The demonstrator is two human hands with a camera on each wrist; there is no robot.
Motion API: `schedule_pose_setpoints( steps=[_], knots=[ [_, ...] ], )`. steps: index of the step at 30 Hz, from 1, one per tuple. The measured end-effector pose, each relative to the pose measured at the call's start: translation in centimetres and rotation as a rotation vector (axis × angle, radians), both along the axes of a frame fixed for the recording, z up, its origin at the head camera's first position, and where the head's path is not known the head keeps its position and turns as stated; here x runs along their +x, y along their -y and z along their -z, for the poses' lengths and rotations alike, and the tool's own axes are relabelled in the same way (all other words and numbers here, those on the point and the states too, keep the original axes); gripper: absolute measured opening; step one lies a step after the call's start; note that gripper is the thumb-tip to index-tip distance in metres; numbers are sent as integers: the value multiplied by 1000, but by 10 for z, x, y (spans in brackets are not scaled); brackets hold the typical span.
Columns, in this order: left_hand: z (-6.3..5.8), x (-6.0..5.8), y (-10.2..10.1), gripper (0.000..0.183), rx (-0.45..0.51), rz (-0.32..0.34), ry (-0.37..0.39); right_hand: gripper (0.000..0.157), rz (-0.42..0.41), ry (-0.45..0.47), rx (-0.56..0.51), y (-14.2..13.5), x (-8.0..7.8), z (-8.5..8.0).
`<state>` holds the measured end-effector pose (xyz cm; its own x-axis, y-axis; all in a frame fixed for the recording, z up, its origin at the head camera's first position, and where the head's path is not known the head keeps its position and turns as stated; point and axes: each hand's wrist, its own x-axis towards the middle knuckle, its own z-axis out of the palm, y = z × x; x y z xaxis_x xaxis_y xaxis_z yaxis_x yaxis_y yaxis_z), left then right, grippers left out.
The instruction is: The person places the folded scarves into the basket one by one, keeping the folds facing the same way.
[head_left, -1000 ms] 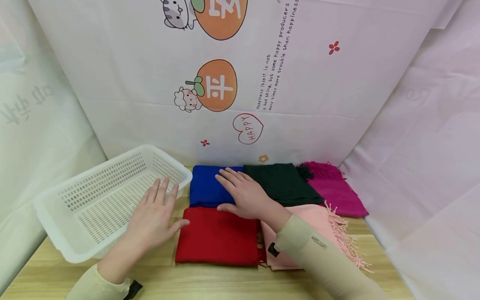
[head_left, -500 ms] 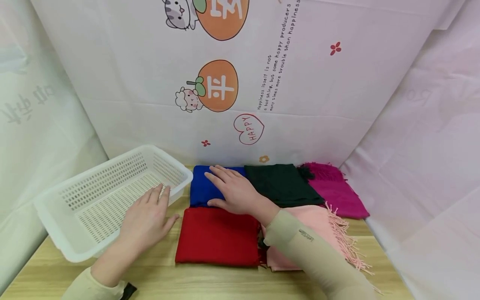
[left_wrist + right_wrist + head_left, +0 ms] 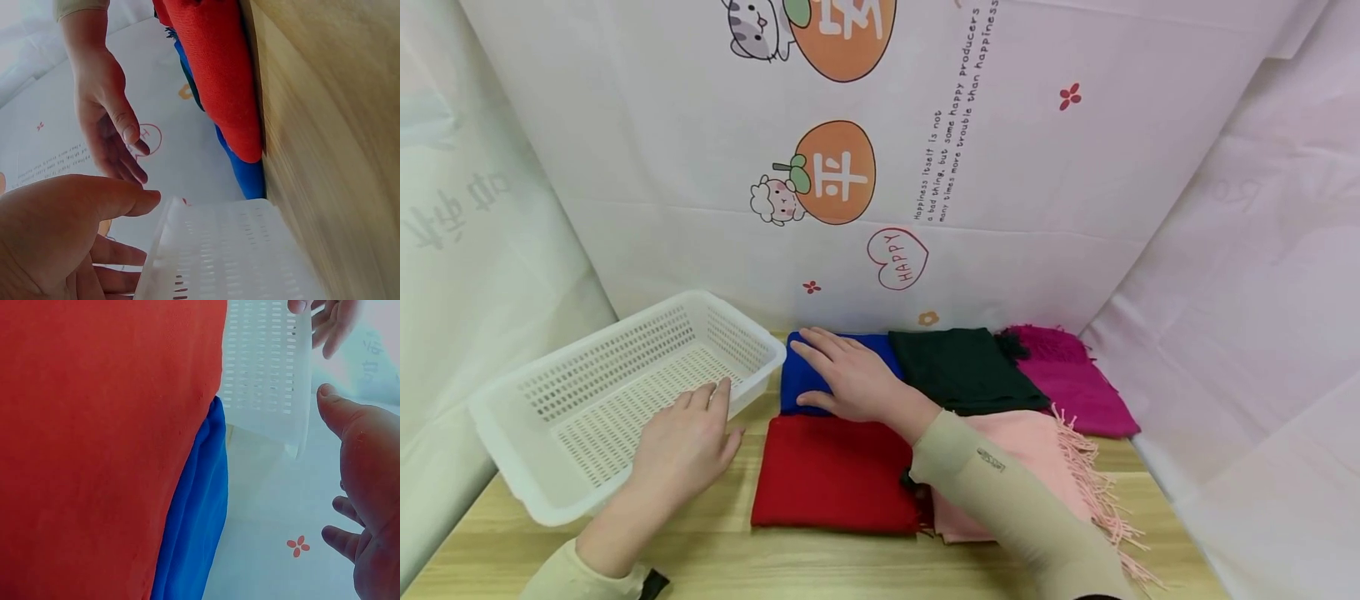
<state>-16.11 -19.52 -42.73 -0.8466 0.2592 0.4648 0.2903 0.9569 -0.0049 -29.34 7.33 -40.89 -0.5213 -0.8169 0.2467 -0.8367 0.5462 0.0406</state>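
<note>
My left hand point(image 3: 679, 442) is over the near right rim of a white perforated plastic basket point(image 3: 520, 375). Its fingers reach over the rim, while the thumb stands apart on the outer side in the left wrist view. My right hand point(image 3: 850, 379) hovers, fingers loosely extended, above a folded blue scarf point(image 3: 883, 346) and hides much of it. Nearer to me lies a folded red scarf point(image 3: 835, 475), just below the right hand and wrist. In the right wrist view the right thumb and fingers are spread with nothing between them.
Folded dark green point(image 3: 962, 367) and magenta point(image 3: 1071, 383) scarves lie in the back row, right of the blue one. A pink fringed scarf point(image 3: 1030, 450) lies partly under the right sleeve. White printed cloth point(image 3: 1000, 250) walls the wooden table point(image 3: 820, 567).
My right hand has shifted left over the blue scarf. The left hand has drawn back slightly, down and left along the basket's rim. Basket and scarves stay put.
</note>
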Motion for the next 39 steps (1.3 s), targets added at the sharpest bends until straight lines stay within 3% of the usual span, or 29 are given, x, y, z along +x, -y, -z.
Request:
schedule_pose_setpoints(
  steps=[9, 17, 32, 39],
  knots=[
    [2, 0, 1, 68, -2, 14, -36, 87, -31, -6, -7, 9, -8, 1],
    [2, -1, 1, 65, -11, 7, -18, 87, -38, 25, 19, 14, -10, -1],
    [3, 0, 2, 58, 4, -6, -10, 80, -70, -50, 56, 35, -7, -1],
    [4, 1, 2, 52, 18, -14, -23, 74, -83, -31, 48, 40, -12, 6]
  ],
)
